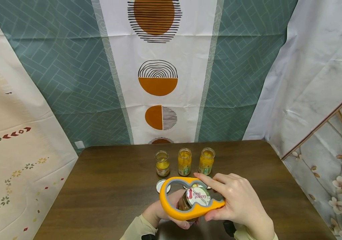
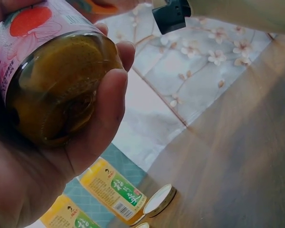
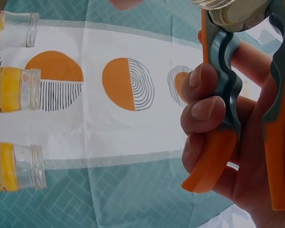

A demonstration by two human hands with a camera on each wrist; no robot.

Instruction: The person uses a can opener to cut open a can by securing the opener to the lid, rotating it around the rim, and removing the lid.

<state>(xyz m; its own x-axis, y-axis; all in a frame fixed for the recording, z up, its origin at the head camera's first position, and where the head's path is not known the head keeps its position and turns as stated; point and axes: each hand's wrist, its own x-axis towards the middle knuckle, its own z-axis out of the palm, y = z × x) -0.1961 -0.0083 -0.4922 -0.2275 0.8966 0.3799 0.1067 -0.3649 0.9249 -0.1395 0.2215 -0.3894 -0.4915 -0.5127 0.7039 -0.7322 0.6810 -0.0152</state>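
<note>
My left hand (image 1: 159, 209) holds a glass jar (image 2: 61, 90) from below, its fingers and thumb curled round the glass. The jar has a pink label with a red fruit and dark amber contents, and leans in the left wrist view. Its printed white lid (image 1: 199, 196) shows inside the loop of an orange and grey jar opener (image 1: 164, 195). My right hand (image 1: 240, 196) grips the opener's two handles on the right. In the right wrist view its fingers (image 3: 206, 110) curl round one grey, wavy-edged handle, and the handles stand apart.
Behind the hands stand three uncapped glass jars with yellow contents: a left jar (image 1: 162, 165), a middle jar (image 1: 184, 163) and a right jar (image 1: 206, 162). A loose white lid (image 1: 160, 185) lies before the left one; another lid (image 2: 160, 200) lies beside a jar. All rest on a brown wooden table (image 1: 108, 193).
</note>
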